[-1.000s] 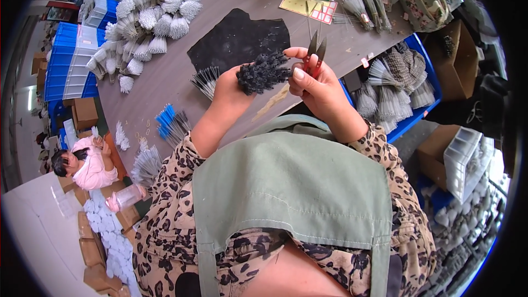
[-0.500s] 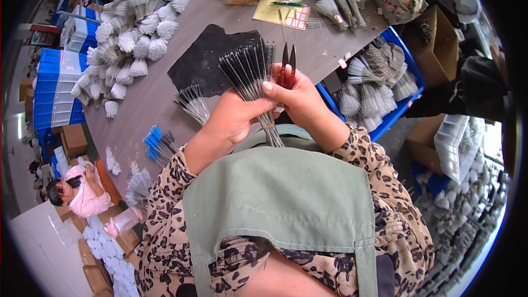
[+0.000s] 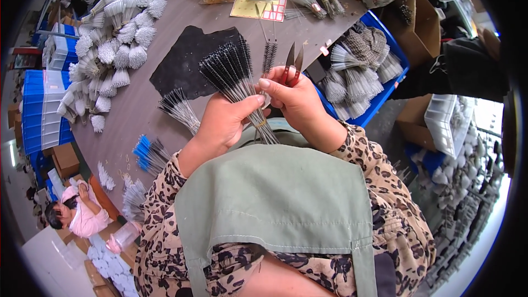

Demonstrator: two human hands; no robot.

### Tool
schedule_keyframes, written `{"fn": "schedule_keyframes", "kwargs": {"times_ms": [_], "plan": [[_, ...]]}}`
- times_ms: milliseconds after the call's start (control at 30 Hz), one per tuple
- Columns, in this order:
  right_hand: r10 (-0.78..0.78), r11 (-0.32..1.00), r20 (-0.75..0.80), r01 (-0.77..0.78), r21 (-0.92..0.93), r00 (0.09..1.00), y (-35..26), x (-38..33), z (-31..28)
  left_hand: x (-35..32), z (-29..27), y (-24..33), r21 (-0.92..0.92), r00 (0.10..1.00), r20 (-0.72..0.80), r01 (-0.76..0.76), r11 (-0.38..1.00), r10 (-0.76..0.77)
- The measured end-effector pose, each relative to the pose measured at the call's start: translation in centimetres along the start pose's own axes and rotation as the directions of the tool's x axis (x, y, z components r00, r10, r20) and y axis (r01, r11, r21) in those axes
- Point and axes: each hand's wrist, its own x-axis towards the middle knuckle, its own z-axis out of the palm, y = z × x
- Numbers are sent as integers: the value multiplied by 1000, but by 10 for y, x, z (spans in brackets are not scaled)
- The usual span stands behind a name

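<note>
A fanned bundle of black-bristled wire brushes [image 3: 226,70] is gripped in my left hand [image 3: 224,121], bristles up, with a band round its wire stems low down. Close beside it, my right hand [image 3: 297,99] is closed, pinching a couple of brushes [image 3: 269,58] that stand apart from the bundle. The same hand also keeps a pair of red-handled scissors [image 3: 293,65], blades pointing up and slightly parted. Behind the bundle a black mat [image 3: 184,58] lies on the table. Another dark-tipped brush bundle [image 3: 180,109] rests left of my left hand.
White brush bundles [image 3: 118,49] pile up on the table's [image 3: 181,11] left. Blue-tipped brushes [image 3: 147,154] lie near my left sleeve. A blue crate [image 3: 404,58] of bundles stands right, beside a cardboard box [image 3: 421,27]. Two other people [image 3: 82,209] are at the left.
My right hand has shifted slightly away from the bundle, and a couple of brushes now stand separate in it. The scissors' blades have tilted right. The whole view has shifted a little.
</note>
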Motion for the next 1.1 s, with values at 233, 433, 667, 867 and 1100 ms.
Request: {"fn": "schedule_keyframes", "kwargs": {"times_ms": [233, 433, 667, 867, 1100], "plan": [[-41, 999, -36, 41, 16, 999, 7, -12, 4, -6, -5, -2, -7, 999, 7, -37, 999, 37], [-46, 998, -50, 48, 45, 998, 9, -18, 10, -10, -16, 4, -14, 997, 76, 3, 1000, -2], [-58, 995, -43, 61, 73, 997, 11, -19, 25, -14, -23, 19, -42, 994, 112, 14, 999, -9], [-64, 990, -42, 69, 122, 997, 14, -27, 36, -16, -31, 20, -46, 979, 196, 59, 997, -49], [-94, 994, -66, 96, 42, 993, 19, -35, 37, -18, -26, 15, -10, 967, 249, 57, 998, -53]]}}
